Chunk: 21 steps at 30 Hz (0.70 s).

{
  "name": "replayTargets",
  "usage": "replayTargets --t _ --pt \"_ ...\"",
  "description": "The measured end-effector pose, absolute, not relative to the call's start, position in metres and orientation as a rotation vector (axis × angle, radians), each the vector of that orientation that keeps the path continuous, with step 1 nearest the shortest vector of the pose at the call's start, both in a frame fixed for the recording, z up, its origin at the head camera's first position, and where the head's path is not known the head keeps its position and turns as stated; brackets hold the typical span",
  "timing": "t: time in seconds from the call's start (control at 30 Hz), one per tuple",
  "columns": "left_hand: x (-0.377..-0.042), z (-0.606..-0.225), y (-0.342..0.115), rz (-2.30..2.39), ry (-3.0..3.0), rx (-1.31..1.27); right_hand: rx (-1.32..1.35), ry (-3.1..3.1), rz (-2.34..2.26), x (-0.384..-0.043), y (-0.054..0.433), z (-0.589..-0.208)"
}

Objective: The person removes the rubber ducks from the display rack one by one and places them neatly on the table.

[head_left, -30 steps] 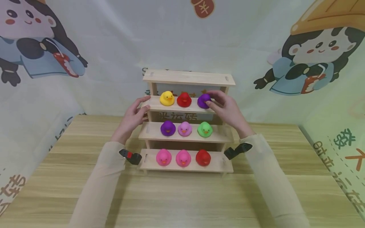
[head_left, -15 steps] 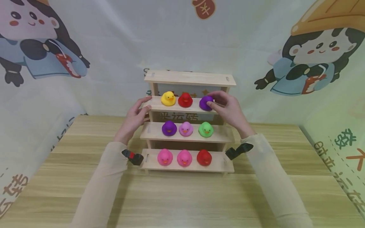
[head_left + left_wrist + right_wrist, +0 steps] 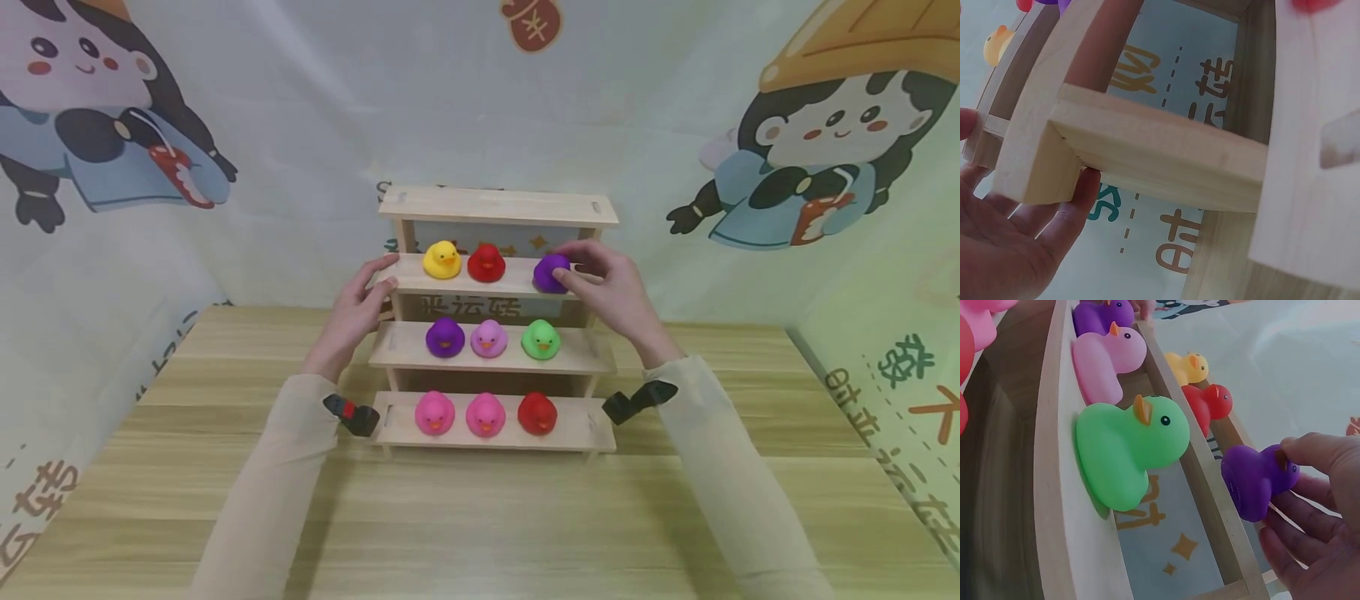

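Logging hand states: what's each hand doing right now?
Left hand: gripping the pale wooden tiered rack at one end.
Right hand: holding the upper purple toy duck.

Upper purple duck (image 3: 545, 278) part-hidden by right grip (image 3: 612, 287); bottom edge crops sleeves (image 3: 738, 479).

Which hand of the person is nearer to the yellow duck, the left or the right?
Left. The left hand grips the end of the shelf, left of the yellow duck; the right hand is farther away, past the red duck, holding a purple duck.
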<state>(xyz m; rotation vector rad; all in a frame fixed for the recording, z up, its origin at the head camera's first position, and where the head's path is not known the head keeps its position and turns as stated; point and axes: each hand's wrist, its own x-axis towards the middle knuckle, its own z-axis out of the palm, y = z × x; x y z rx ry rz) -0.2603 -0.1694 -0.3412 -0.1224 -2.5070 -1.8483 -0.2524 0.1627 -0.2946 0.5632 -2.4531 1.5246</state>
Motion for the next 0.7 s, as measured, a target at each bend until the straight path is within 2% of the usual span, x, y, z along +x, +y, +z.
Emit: replayTargets --t 0.7 --pt "-0.261 -0.340 -0.170 -1.843 -2.523 -0.076 0.530 -2.432 1.393 -0.232 0.196 -0.293"
